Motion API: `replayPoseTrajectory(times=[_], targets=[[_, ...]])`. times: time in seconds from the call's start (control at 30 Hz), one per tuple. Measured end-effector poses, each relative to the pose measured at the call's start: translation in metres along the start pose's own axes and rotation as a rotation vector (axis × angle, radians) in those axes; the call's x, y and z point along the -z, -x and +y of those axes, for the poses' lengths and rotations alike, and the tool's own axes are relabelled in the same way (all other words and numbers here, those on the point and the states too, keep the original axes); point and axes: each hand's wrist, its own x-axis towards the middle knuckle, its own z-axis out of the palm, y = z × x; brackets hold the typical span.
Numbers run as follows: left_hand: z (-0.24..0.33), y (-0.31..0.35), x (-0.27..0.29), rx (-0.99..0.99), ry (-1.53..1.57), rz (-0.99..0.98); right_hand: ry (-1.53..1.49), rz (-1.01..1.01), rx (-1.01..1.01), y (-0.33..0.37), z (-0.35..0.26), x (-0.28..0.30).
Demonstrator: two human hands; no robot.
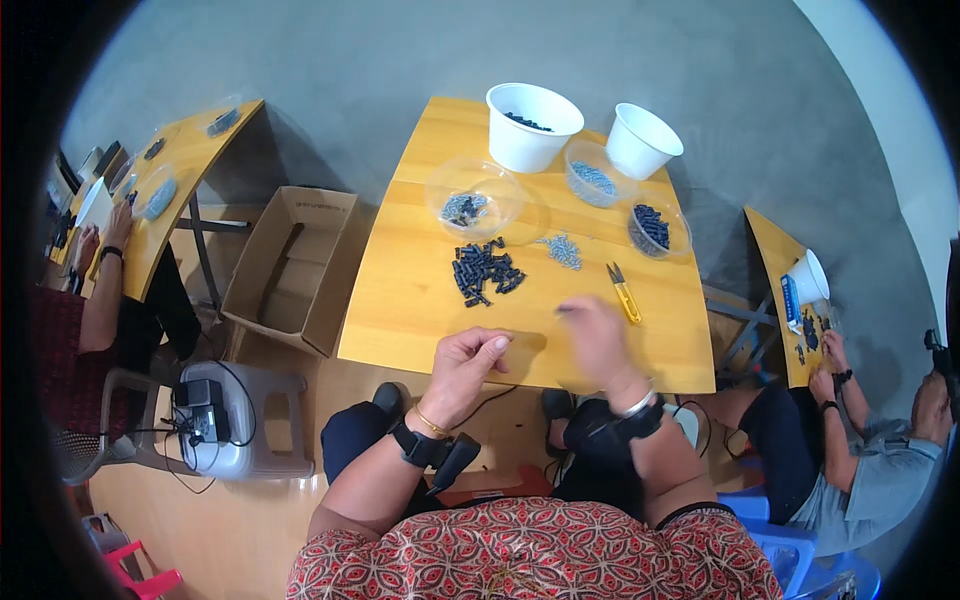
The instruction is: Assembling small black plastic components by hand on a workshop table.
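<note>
Table [400, 325]: yellow wood, work side toward the person; reaching past the near edge risks dropping small parts on the floor.
White bucket [520, 153]: far side, dark pieces inside; a knock while reaching could tip it.
Clear tub [508, 205]: behind the black pile, dark and silver bits mixed; sorting errors likely if drawn from.
Left hand [465, 362]: at near edge, fingers curled, thumb against them; can't tell if it grips anything.
Right hand [598, 340]: over table, blurred, fingers drawn together; can't confirm a firm hold.
Black parts [483, 272]: loose heap, left of centre; sleeve or wrist brush could scatter it.
Snips [626, 298]: just beyond right hand, points away; careless sweep could nick fingers.
Silver screws [563, 251]: loose, right of heap; could roll into black parts.
Dark bit [564, 310]: at right fingertips; weak pinch could drop it.
</note>
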Motion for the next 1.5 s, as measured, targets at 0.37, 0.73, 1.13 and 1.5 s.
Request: replayPoseTrajectory(times=[0.37, 0.73, 1.13, 1.5], targets=[[-0.002, -0.009, -0.004, -0.111, -0.199, -0.064, 0.349, 0.226, 0.098, -0.083, 0.061, 0.064], [0.0, -0.002, 0.005, -0.014, -0.144, -0.07, 0.155, -0.187, 0.174, -0.082, 0.037, -0.032], [0.0, -0.003, 0.014, -0.008, -0.18, -0.024, 0.195, -0.303, 0.282, -0.065, -0.001, -0.05], [0.004, -0.008, 0.009, -0.008, 0.083, 0.231, 0.224, -0.324, 0.373, -0.069, -0.013, -0.065]])
